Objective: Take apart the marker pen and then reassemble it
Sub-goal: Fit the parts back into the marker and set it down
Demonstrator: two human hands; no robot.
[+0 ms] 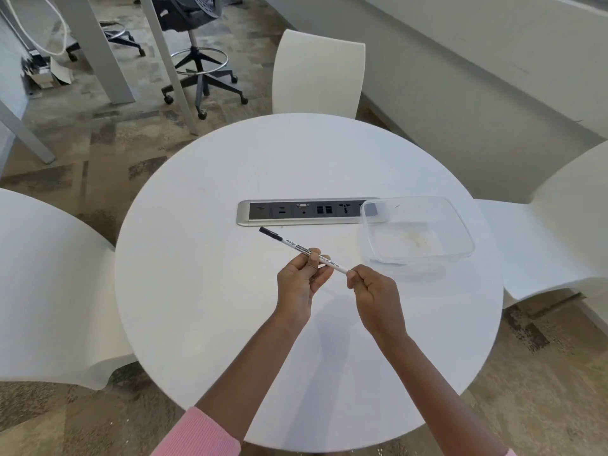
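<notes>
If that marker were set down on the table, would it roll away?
Probably: the marker looks round and slim, the table smooth. It seems stiff and light too, jutting straight with its capped end unsupported.

Bright, even light; faint soft shadows on the white table [204, 307], lower centre. Wide-angle distortion bends the edges.

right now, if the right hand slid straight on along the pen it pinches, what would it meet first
Most likely the left hand, which holds the white whiteboard marker pen mid-barrel, just ahead of the right hand. Only bare barrel lies between them.
</notes>
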